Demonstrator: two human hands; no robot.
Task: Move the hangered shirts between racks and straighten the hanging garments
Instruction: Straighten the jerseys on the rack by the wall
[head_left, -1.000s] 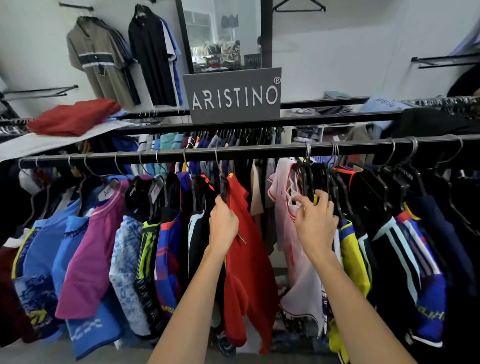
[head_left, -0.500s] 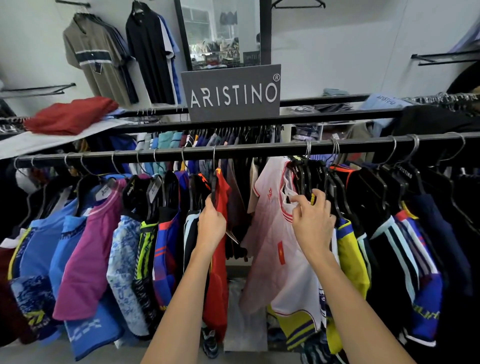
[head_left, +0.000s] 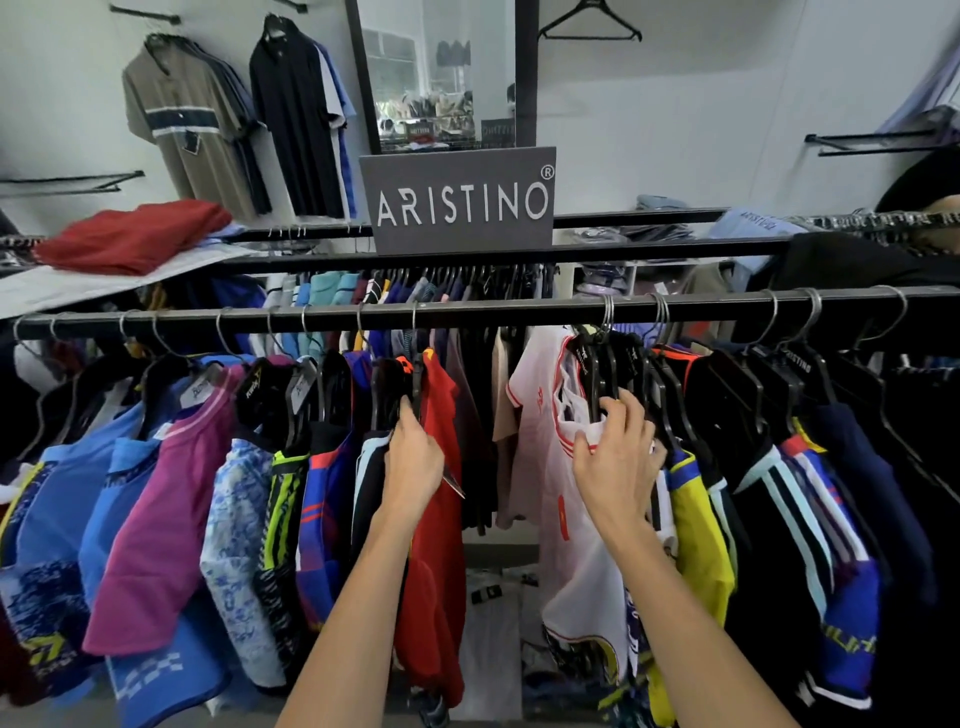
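A black rail (head_left: 519, 309) runs across the view with several hangered sports shirts on it. My left hand (head_left: 413, 460) grips the hanger of a red shirt (head_left: 439, 561) at the right end of the left bunch. My right hand (head_left: 618, 457) pinches the collar of a white jersey with red trim (head_left: 540, 447), which hangs at the left end of the right bunch. A gap on the rail separates the red shirt from the white jersey. The yellow and blue shirt (head_left: 698, 525) hangs just right of my right hand.
A grey ARISTINO sign (head_left: 460, 200) stands on a second rail (head_left: 649, 249) behind, with more shirts under it. Folded red cloth (head_left: 132, 236) lies on a shelf at the left. Two polo shirts (head_left: 192, 122) hang on the wall beside a mirror (head_left: 441, 73).
The red shirt has slid left against the left bunch and turned edge-on. The white jersey has swung to face front, and the gap between the two has widened.
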